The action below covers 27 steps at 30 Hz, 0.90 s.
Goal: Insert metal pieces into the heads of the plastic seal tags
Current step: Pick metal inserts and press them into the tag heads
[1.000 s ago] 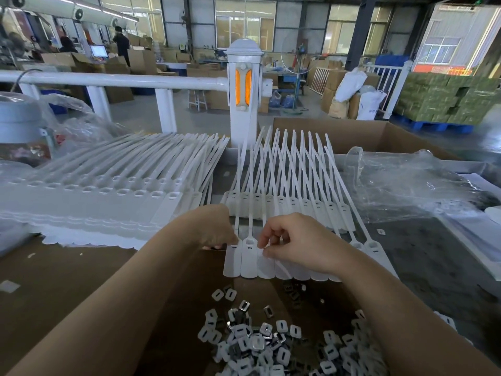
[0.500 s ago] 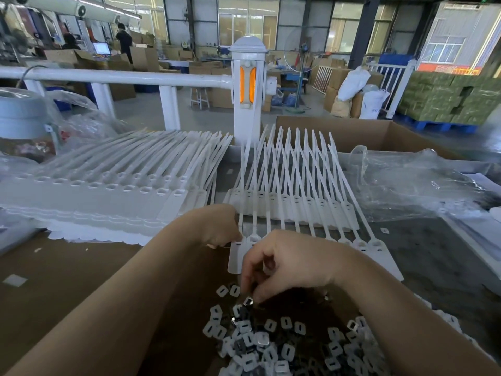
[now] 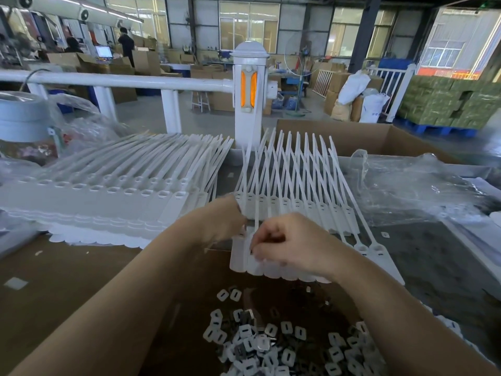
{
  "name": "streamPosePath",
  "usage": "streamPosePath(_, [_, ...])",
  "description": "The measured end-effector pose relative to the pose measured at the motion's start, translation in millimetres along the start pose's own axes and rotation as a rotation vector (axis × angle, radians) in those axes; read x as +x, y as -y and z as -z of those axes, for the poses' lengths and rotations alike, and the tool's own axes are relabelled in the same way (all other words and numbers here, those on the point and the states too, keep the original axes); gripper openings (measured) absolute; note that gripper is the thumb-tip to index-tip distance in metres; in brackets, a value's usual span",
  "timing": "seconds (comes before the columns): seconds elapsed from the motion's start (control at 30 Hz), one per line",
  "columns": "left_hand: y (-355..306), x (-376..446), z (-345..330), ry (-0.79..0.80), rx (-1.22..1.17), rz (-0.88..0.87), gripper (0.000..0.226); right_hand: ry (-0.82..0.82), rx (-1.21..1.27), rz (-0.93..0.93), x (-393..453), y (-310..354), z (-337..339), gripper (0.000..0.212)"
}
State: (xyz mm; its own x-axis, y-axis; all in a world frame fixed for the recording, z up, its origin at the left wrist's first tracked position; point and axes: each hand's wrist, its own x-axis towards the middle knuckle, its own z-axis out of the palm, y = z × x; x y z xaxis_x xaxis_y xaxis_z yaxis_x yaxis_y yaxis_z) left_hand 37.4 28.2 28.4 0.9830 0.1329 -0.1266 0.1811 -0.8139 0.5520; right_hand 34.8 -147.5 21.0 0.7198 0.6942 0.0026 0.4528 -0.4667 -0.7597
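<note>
A worker's right hand (image 3: 291, 241) pinches — contents hidden — at a seal tag (image 3: 250, 260) head steadied by the curled left hand (image 3: 226, 219); squaring the metal piece first should seat it cleanly.

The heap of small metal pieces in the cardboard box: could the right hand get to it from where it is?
Probably yes. The right hand rests on the white plastic seal tags directly above the heap of small metal pieces, and nothing lies between them in the open cardboard box.
</note>
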Motion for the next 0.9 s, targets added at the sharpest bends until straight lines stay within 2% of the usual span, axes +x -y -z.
streamPosePath(0.07, [2,1,-1,-0.042,-0.07,0.013,0.009,-0.169,0.089,-0.036,1,-7,4,0.01])
streamPosePath(0.17, [7,3,-6,-0.083,-0.013,0.006,0.027,-0.276,0.134,-0.076,2,-15,6,0.013])
streamPosePath(0.27, [3,0,-4,-0.044,-0.015,-0.062,0.007,-0.31,0.178,-0.113,2,-18,5,0.015])
streamPosePath(0.43, [-7,-13,8,0.179,-0.329,-0.102,0.014,-0.339,0.199,-0.105,3,-17,5,0.016])
streamPosePath(0.53, [-8,-15,9,0.208,-0.412,-0.085,0.016,-0.346,0.212,-0.088,3,-16,4,0.012])
streamPosePath(0.73, [-6,-15,7,0.258,-0.482,-0.085,0.013,-0.327,0.186,-0.047,2,-12,4,0.017])
streamPosePath(0.9, [-4,-12,4,0.201,-0.432,-0.042,0.016,-0.373,0.11,-0.126,5,-18,2,0.002])
